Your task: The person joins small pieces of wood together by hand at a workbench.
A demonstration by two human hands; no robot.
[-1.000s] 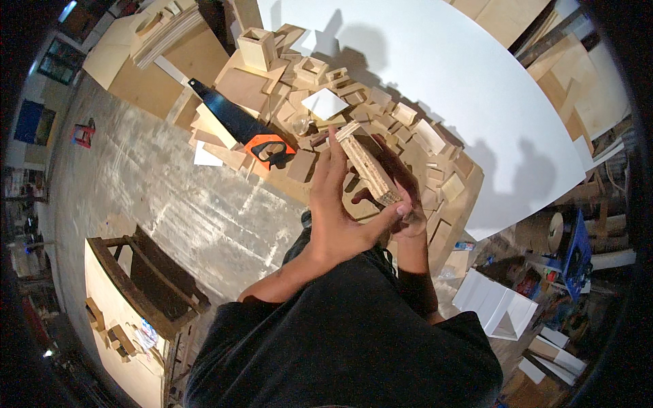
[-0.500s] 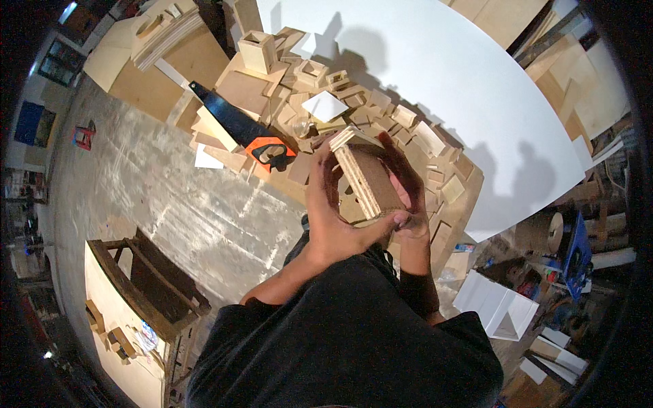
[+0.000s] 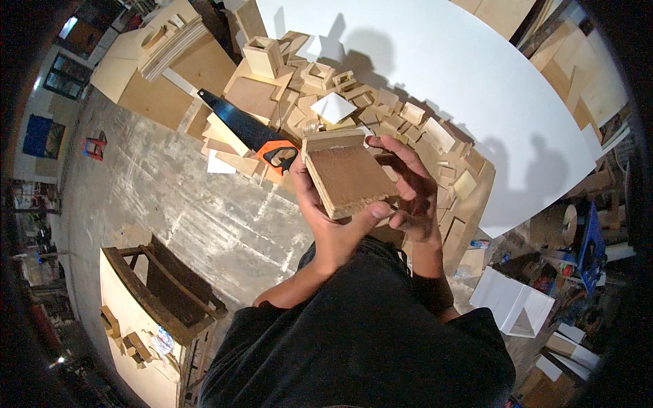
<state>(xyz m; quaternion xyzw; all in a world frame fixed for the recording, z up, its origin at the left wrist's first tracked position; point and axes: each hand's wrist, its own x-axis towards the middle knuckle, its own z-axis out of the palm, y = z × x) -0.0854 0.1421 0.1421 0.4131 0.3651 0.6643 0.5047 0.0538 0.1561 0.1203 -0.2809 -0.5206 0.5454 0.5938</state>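
Above my lap is a small wooden box with a brown face turned up and pale layered plywood edges. My left hand is closed on it, fingers along its left side and thumb across the near edge. Curled around the right side, the fingers of my right hand touch it near its right corners. The box's underside is hidden. Just beyond my left hand lies a handsaw with a dark blade and an orange-and-black handle.
Wood offcuts and small open boxes cover a board ahead, with a white square piece among them. A large white panel stands behind. A wooden frame unit is at left, a white box at right.
The wooden box has turned so its brown face shows broadly, and it has tilted. My right hand's fingers have loosened and shifted right along it. The whole view has shifted slightly.
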